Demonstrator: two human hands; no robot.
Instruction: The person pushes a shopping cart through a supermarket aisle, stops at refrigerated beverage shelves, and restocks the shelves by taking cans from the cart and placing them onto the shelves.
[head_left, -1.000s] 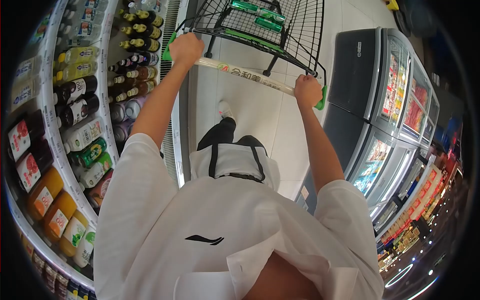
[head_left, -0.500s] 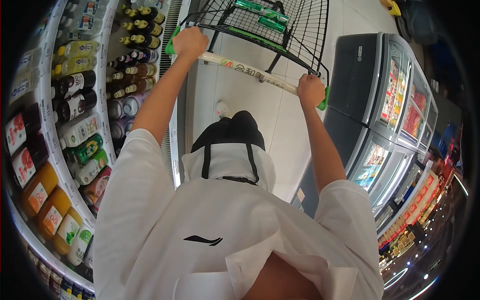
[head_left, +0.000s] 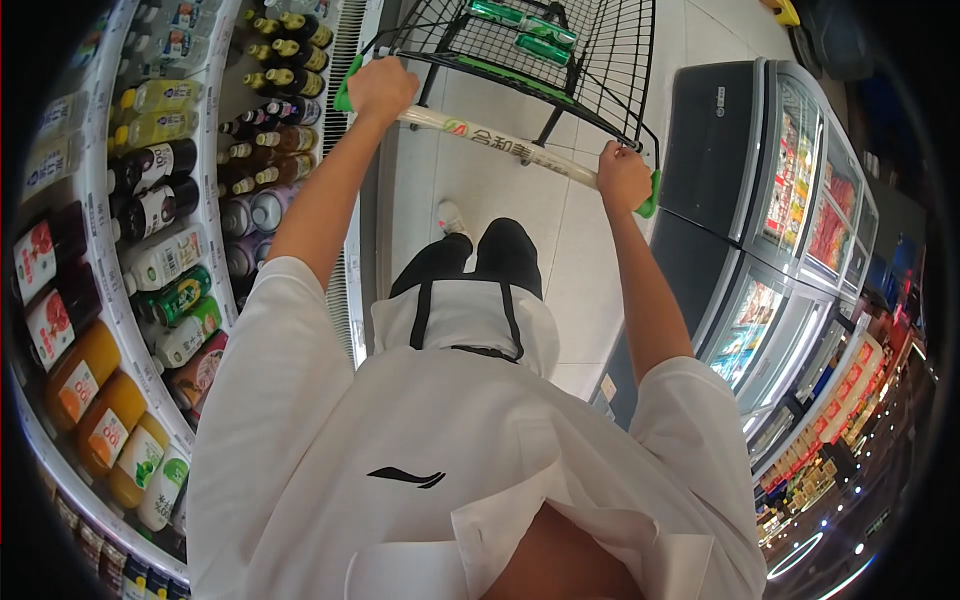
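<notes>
My left hand (head_left: 383,91) is wrapped round the left end of the cart handle (head_left: 500,142), beside its green end piece. Near the opposite end, my right hand (head_left: 625,178) grips the same pale bar, next to another green end piece. Beyond the bar is the black wire shopping cart (head_left: 600,65) with green trim. Several green cans (head_left: 543,50) lie on their sides in the cart.
Shelves on the left hold rows of drinks, among them orange juice bottles (head_left: 83,392) and a green can (head_left: 172,294). On the right stands a dark freezer cabinet (head_left: 700,150) with glass-topped sections. A tiled floor (head_left: 500,190) runs between them.
Both hands stay on the handle, which has shifted slightly right in view since a second ago. My legs have changed position, and a second knee now shows farther forward.
</notes>
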